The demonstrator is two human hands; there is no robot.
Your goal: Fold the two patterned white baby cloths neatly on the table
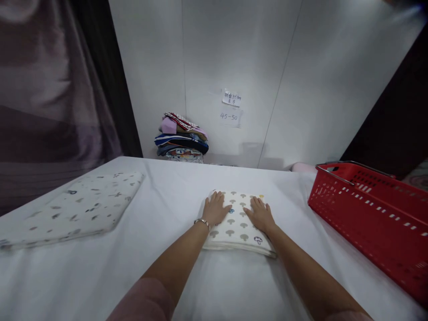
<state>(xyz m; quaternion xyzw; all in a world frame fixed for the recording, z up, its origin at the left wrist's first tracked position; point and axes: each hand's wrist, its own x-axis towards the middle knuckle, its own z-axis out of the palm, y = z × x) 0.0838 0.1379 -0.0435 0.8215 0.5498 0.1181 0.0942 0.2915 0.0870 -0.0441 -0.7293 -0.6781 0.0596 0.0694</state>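
Forearms point(179, 258) stretch forward, left hand point(215, 209) spread flat on the mushroom-print cloth's point(236, 226) 10 o'clock, right hand point(261, 216) likewise at 2!

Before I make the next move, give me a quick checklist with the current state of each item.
1. Left hand resting on the folded mushroom-print cloth: ok, palm down on its left side.
2. Right hand on the same cloth: ok, palm down on its right side.
3. Mushroom-print cloth lying flat on the white-covered table: ok.
4. Second folded cloth apart from it: ok, off to the left.
5. Red basket apart from the hands: ok, off to the right.
6. Basket contents: cannot tell, its floor is hidden.
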